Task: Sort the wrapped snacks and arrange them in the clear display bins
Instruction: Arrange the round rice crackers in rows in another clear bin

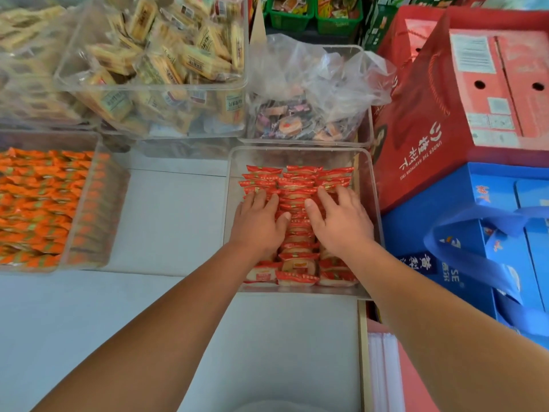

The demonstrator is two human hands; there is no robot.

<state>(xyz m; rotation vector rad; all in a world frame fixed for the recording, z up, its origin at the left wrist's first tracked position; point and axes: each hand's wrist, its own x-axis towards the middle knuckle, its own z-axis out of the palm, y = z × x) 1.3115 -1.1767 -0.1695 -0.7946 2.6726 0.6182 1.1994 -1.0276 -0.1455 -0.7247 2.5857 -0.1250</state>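
Note:
A clear display bin stands on the pale counter at centre right. Inside it, red-wrapped snacks stand packed in three neat rows. My left hand lies flat on the left row, fingers straight and spread. My right hand presses down on the right row, fingers straight, thumb toward the middle row. Neither hand holds a snack. The packets under both palms are hidden.
A clear bin of orange-wrapped snacks sits at left. Behind are a bin of yellow-wrapped snacks and a plastic bag of mixed snacks in another bin. Red gift boxes and blue boxes crowd the right side.

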